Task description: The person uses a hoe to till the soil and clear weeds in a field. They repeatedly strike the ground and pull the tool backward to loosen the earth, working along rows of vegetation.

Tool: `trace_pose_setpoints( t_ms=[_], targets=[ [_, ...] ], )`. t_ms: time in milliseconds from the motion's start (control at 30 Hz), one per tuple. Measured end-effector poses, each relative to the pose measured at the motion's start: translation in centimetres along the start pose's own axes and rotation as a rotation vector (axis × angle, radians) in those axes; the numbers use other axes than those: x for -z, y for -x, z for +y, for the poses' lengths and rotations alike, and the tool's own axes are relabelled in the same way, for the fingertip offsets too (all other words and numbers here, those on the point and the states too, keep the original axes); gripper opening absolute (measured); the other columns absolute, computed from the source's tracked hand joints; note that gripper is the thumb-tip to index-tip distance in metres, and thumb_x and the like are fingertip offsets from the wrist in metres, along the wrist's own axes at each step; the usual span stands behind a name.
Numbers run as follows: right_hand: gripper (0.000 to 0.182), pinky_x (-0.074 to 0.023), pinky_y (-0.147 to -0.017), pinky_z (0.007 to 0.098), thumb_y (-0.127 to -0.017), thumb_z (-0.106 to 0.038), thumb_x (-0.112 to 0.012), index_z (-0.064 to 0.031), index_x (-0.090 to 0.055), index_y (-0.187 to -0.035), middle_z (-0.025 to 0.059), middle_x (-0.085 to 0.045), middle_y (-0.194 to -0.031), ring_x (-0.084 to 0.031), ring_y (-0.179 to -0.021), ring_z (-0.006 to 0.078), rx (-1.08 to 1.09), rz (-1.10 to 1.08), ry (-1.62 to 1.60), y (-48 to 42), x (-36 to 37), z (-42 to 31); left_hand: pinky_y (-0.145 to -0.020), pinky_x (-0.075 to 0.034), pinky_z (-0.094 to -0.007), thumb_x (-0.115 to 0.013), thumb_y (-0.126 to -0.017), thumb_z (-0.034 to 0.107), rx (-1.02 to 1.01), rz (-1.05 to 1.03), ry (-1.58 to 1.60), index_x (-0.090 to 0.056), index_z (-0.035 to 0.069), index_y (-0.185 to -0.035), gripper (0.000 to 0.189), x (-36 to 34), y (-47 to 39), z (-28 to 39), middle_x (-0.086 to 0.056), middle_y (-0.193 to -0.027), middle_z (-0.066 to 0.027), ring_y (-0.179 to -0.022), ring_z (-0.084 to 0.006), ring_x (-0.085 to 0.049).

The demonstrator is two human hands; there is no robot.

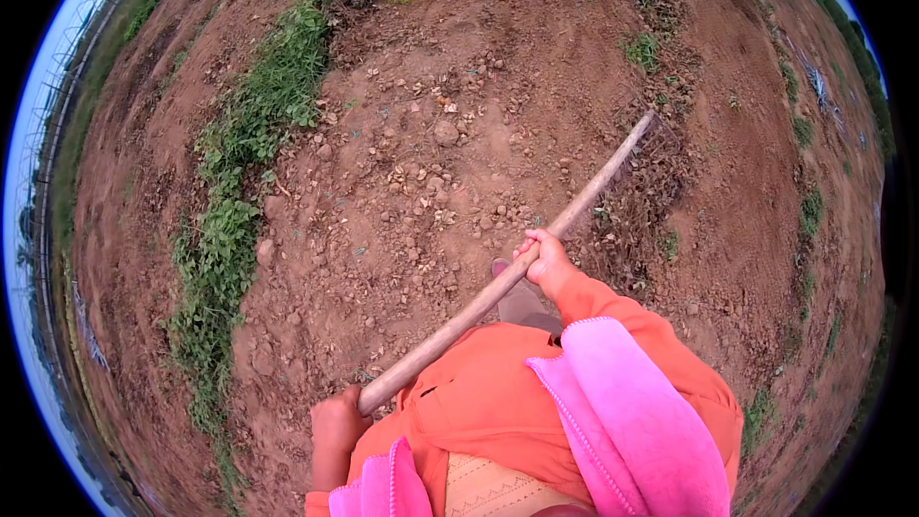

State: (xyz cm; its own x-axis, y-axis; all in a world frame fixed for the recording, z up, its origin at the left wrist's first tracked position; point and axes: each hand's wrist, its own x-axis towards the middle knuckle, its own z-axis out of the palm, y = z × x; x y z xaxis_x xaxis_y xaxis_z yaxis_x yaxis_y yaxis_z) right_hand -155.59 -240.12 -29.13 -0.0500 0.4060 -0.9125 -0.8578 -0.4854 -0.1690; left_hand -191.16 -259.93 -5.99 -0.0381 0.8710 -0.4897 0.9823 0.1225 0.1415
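A long wooden handle [459,323] slants across my front, from low on the left up to the right. My left hand [337,418] is closed around its near end beside my waist. Further along the shaft, my right hand [546,258] grips it with the fingers wrapped over the wood. At the far end is what looks like a rake head [660,129], blurred against dry plant debris [639,194] on the ground. Whether its tines touch the soil cannot be made out.
Reddish-brown soil with clods and dry leaves [431,179] lies before me. A strip of green weeds [222,230] runs along the left. More weed tufts [811,212] grow at the right. A fence [47,187] stands at the far left. One shoe [500,267] shows below the handle.
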Motion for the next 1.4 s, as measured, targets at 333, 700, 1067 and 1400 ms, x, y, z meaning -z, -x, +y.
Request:
trace_pose_setpoints(
  t_ms=[333,700,1067,1400],
  targets=[
    [0.013,-0.0479,-0.058,0.0402,-0.083,-0.012,-0.058,-0.0080,-0.048,-0.077,0.0052,-0.047,-0.062,-0.048,-0.056,0.0201,0.011,-0.087,0.123,-4.8,-6.8,-5.8,-0.067,-0.050,-0.0450,-0.065,-0.068,0.022,-0.097,-0.093,0.162,-0.056,0.003,-0.086,0.027,3.3,-13.2,15.4,-0.063,-0.074,-0.0210,-0.074,-0.0377,-0.063],
    [0.013,-0.0491,-0.067,0.0449,-0.080,-0.009,-0.060,-0.0060,-0.047,-0.079,0.0074,-0.051,-0.068,-0.053,-0.066,0.0235,-0.352,0.000,0.273,-2.4,-9.8,1.8,-0.060,-0.048,-0.0430,-0.065,-0.059,0.010,0.094,0.048,0.006,-0.059,0.009,-0.082,0.024,14.7,-5.7,9.6,-0.060,-0.066,-0.0133,-0.065,-0.0321,-0.061],
    [0.010,-0.0492,-0.058,0.0421,-0.083,-0.009,-0.055,-0.0051,-0.047,-0.086,0.0087,-0.050,-0.067,-0.052,-0.059,0.0231,-0.107,0.111,0.359,-9.8,-11.5,2.3,-0.058,-0.049,-0.0415,-0.063,-0.066,0.018,-0.009,0.043,-0.051,-0.055,0.006,-0.076,0.018,15.5,-9.1,4.1,-0.061,-0.065,-0.0144,-0.063,-0.0316,-0.062],
    [0.010,-0.0471,-0.052,0.0358,-0.083,-0.006,-0.053,-0.0049,-0.043,-0.086,0.0079,-0.048,-0.066,-0.050,-0.054,0.0219,-0.133,0.104,0.293,-14.1,-15.1,3.6,-0.058,-0.049,-0.0405,-0.067,-0.058,0.013,-0.070,-0.001,-0.115,-0.057,0.006,-0.075,0.021,18.6,-14.4,-0.2,-0.061,-0.065,-0.0140,-0.062,-0.0313,-0.062]
  ],
)
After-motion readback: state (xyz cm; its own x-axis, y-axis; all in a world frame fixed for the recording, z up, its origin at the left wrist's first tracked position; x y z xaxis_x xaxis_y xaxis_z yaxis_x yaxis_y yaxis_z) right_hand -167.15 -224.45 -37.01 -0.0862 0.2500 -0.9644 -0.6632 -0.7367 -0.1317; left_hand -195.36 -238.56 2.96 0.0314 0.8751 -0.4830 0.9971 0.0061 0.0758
